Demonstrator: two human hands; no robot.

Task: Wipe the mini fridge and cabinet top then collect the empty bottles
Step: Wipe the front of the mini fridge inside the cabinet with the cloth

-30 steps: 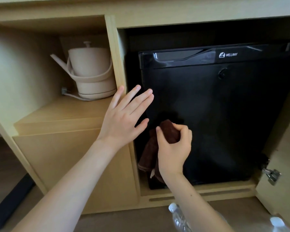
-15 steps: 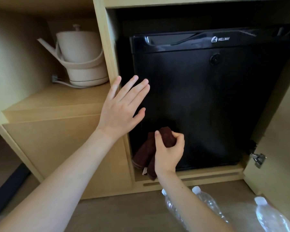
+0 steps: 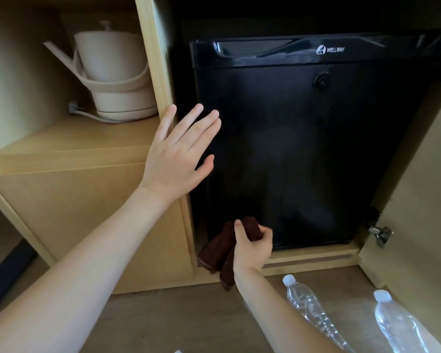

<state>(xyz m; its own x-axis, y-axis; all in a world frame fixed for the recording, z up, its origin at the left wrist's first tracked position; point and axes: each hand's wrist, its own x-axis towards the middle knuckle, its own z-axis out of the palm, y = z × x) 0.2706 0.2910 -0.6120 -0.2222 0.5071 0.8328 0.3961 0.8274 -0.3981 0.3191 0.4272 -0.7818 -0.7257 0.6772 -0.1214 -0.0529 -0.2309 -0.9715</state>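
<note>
Wiping the fridge [image 3: 316,149] front — right hand [image 3: 252,248] grips the cloth [image 3: 219,250] at its bottom edge, left hand [image 3: 178,154] open and empty — next, probably a firm sweep across

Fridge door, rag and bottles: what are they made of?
Fridge door: looks like smooth black plastic or painted metal, faintly shiny with soft reflections. Rag, gripped by the right hand: dark brown towelling cloth, fuzzy and folded, with a stitched hem. Bottles: thin clear plastic, see-through and crinkly, with white caps.
</note>
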